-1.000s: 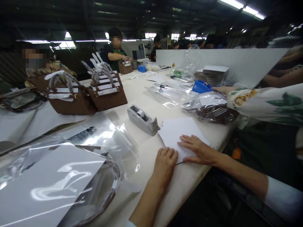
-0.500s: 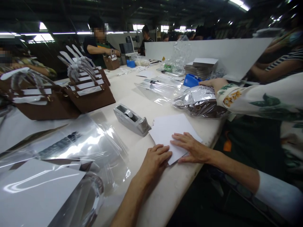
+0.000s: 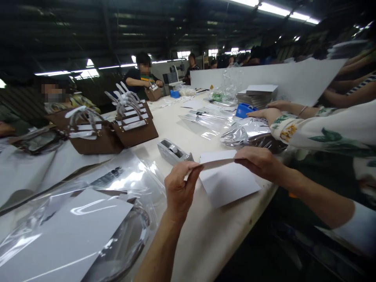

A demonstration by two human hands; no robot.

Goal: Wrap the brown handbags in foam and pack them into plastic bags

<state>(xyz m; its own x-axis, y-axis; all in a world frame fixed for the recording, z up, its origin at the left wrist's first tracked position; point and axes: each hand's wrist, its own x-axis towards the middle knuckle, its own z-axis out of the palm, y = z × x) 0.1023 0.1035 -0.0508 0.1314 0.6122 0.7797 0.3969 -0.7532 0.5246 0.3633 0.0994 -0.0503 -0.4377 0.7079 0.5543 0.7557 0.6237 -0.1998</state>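
A white card (image 3: 217, 163) is held up between my two hands, seen almost edge-on. My left hand (image 3: 181, 187) pinches its left end between thumb and fingers. At the other end, the fingers of my right hand (image 3: 261, 161) are closed on it. Beneath lie more white cards (image 3: 230, 188) on the pale table (image 3: 202, 239). A grey tape dispenser (image 3: 173, 152) stands just beyond my left hand. To the left, a clear plastic bag (image 3: 138, 164) encloses a white card (image 3: 73, 231) and a wrapped handle.
Brown handbags (image 3: 136, 135) with wrapped handles stand at the left. A co-worker's hand (image 3: 268, 113) at the right is beside a blue tape dispenser (image 3: 244, 110) and a plastic-wrapped bag (image 3: 235, 135). Behind are stacked cards (image 3: 258, 96) and a white partition (image 3: 273, 76).
My hands were resting on the white cards; now they hold one card raised by its two ends. The camera view has tilted up and turned left. The co-worker's second hand has come into view.
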